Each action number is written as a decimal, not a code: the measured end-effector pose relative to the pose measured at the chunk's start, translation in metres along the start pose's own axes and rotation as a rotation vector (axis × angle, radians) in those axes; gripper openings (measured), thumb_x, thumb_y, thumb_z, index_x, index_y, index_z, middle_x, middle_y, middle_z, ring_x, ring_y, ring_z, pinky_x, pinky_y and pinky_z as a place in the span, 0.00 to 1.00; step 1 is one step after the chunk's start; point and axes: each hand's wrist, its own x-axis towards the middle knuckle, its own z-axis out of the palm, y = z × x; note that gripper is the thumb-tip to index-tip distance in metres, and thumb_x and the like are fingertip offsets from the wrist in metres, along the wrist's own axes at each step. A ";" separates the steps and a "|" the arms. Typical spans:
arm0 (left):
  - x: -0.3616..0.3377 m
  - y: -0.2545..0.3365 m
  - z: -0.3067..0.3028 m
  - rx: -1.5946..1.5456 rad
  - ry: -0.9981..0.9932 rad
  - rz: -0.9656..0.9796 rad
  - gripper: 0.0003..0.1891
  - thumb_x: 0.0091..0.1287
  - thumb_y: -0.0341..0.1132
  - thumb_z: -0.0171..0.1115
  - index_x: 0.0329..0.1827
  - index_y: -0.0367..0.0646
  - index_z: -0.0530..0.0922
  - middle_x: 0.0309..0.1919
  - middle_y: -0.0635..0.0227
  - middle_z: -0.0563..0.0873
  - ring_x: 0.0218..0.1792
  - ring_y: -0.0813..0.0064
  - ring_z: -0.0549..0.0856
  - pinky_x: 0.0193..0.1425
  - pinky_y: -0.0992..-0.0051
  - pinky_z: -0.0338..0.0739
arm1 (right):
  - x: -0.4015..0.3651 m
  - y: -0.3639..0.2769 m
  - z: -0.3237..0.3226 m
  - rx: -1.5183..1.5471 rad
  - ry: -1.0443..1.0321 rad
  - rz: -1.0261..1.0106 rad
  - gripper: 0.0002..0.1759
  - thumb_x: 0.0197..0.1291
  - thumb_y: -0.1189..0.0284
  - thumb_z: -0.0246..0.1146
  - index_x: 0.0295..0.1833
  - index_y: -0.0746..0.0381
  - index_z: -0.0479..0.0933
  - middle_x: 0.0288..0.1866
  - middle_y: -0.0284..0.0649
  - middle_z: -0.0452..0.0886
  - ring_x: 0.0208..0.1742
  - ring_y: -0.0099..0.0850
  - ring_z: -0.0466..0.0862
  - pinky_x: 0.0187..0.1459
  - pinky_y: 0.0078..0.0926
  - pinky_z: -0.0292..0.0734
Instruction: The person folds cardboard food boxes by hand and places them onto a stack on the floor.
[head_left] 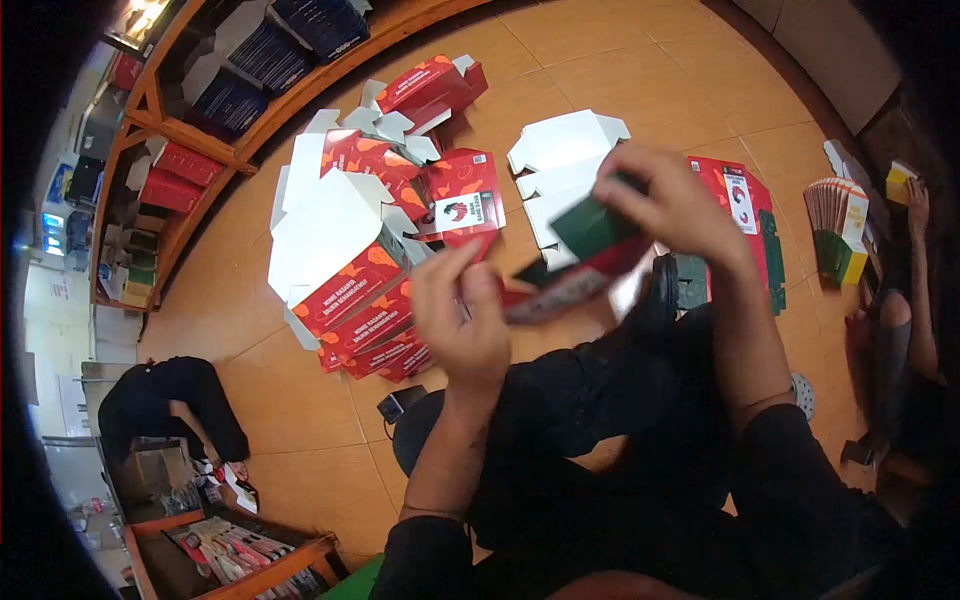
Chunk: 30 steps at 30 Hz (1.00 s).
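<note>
Between my hands is a folding carton [590, 228], dark green on one side and red with print on the other; it is tilted and partly blurred. My right hand [672, 200] pinches its upper right part, fingers curled over the green panel. At the carton's lower left end, my left hand [462, 320] has its fingers and thumb closed on the edge, though the exact contact is blurred. Beyond my hands lie white unfolded cartons [560, 165] on the floor. Flat red and green cartons [738, 205] lie behind my right wrist.
Folded red boxes [350, 295] are stacked at left on the tiled floor [600, 60]. Wooden shelves [240, 155] hold blue and red packs. One person [170, 405] bends over at left. At right, another person's hand [916, 205] touches a yellow carton [900, 183], near fanned cartons [838, 225].
</note>
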 end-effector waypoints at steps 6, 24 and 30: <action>-0.021 0.008 0.001 -0.740 -0.305 -0.694 0.17 0.76 0.29 0.50 0.65 0.33 0.73 0.26 0.70 0.80 0.19 0.87 0.72 0.24 0.84 0.66 | 0.000 -0.020 0.001 0.244 0.308 0.138 0.12 0.67 0.67 0.62 0.39 0.66 0.75 0.28 0.39 0.78 0.31 0.29 0.77 0.36 0.27 0.71; -0.024 -0.026 0.009 -0.968 -0.401 -0.764 0.11 0.73 0.30 0.60 0.54 0.40 0.71 0.26 0.79 0.72 0.27 0.92 0.68 0.30 0.88 0.58 | 0.004 -0.006 0.051 0.397 -0.089 0.031 0.11 0.69 0.68 0.59 0.39 0.67 0.75 0.32 0.37 0.77 0.36 0.23 0.75 0.41 0.25 0.72; -0.025 -0.019 0.013 -0.640 -0.338 -0.703 0.08 0.68 0.28 0.66 0.39 0.39 0.73 0.19 0.82 0.64 0.22 0.92 0.60 0.24 0.84 0.54 | 0.003 -0.020 0.050 0.193 -0.129 0.052 0.11 0.65 0.67 0.61 0.40 0.66 0.78 0.34 0.48 0.82 0.36 0.40 0.82 0.39 0.32 0.75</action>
